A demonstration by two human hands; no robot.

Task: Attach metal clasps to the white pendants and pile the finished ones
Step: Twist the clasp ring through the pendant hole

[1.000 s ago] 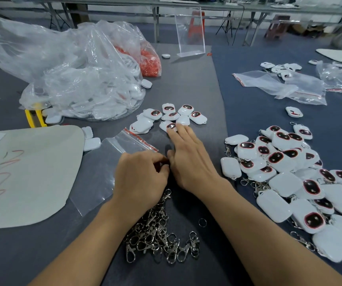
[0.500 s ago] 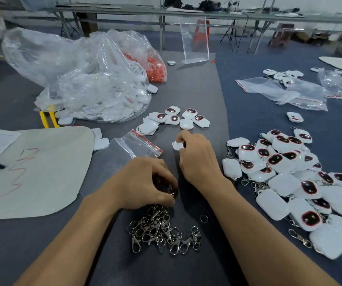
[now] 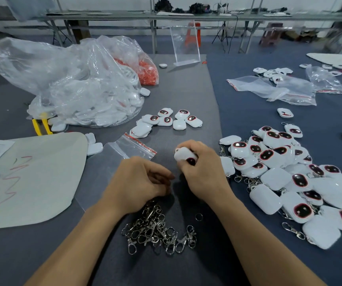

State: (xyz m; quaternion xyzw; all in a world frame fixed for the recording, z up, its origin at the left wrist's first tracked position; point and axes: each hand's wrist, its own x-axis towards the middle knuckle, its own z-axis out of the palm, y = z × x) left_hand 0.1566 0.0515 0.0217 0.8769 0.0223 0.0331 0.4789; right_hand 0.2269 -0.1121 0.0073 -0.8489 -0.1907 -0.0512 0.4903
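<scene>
My right hand (image 3: 203,172) grips a white pendant (image 3: 183,154) with a dark red-rimmed face, lifted just above the grey mat. My left hand (image 3: 141,182) hovers beside it with its fingers curled together over the top of a heap of metal clasps (image 3: 157,230); it seems to pinch a clasp, mostly hidden by the fingers. A group of loose pendants (image 3: 170,120) lies farther back on the mat. To the right spreads a big pile of pendants with clasps on them (image 3: 289,172).
A large clear bag of white parts (image 3: 73,85) sits at back left, a small zip bag (image 3: 124,149) in front of my left hand. A beige sheet (image 3: 32,178) lies left, yellow-handled pliers (image 3: 40,124) behind it. One loose ring (image 3: 199,216) lies beside the clasps.
My right hand picked a pendant from the loose group and drew it back toward me. My left hand reached into the clasp heap and curled its fingers there.
</scene>
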